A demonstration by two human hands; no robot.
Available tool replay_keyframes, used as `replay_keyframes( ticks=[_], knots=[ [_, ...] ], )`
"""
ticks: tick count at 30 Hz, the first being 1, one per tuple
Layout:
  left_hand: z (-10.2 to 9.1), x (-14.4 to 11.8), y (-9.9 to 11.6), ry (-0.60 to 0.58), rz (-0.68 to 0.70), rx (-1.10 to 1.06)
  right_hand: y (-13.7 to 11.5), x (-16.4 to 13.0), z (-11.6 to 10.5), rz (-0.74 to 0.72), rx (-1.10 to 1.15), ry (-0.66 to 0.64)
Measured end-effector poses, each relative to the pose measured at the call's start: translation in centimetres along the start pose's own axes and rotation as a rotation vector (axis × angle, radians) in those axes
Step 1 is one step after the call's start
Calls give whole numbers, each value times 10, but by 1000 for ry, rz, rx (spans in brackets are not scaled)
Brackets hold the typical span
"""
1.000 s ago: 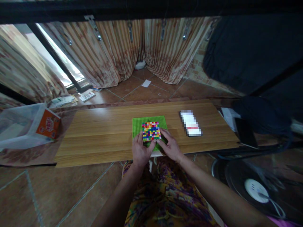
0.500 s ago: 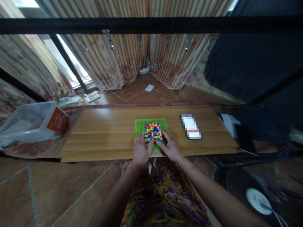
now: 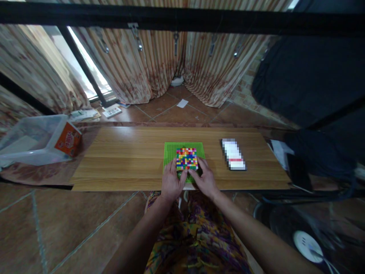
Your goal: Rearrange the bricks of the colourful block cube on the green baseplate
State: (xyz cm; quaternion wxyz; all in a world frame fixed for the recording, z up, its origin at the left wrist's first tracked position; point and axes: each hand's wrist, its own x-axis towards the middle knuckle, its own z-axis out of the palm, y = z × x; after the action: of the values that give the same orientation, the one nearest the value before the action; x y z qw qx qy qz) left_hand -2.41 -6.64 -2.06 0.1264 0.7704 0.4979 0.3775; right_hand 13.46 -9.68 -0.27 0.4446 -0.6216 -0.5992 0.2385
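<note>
The left hand (image 3: pixel 171 181) and right hand (image 3: pixel 204 180), fingers loosely curled, touch the near corners of a multicoloured brick block (image 3: pixel 186 158) standing on a green baseplate (image 3: pixel 171 150) mid-desk (image 3: pixel 128 160); the orange box (image 3: pixel 67 139) bears print too small to read.
</note>
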Motion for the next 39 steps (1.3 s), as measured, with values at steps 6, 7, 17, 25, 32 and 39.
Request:
replay_keyframes(
  ticks=[6, 7, 17, 25, 32, 39],
  knots=[
    [1, -1, 0, -10, -15, -31, 0, 0, 1, -3, -37, 5],
    [1, -1, 0, -12, -24, -36, 1, 0, 1, -3, -37, 7],
    [-3, 3, -2, -82, -36, -86, 3, 1, 2, -16, -68, -6],
    [-3, 4, -1, -73, -45, -57, 0, 1, 4, -4, -118, 5],
    [-1, 2, 0, -31, -33, -60, 0, 0, 5, 2, -119, 18],
    [-2, 3, 1, -38, -42, -82, -2, 0, 7, 13, -156, 35]
  ],
)
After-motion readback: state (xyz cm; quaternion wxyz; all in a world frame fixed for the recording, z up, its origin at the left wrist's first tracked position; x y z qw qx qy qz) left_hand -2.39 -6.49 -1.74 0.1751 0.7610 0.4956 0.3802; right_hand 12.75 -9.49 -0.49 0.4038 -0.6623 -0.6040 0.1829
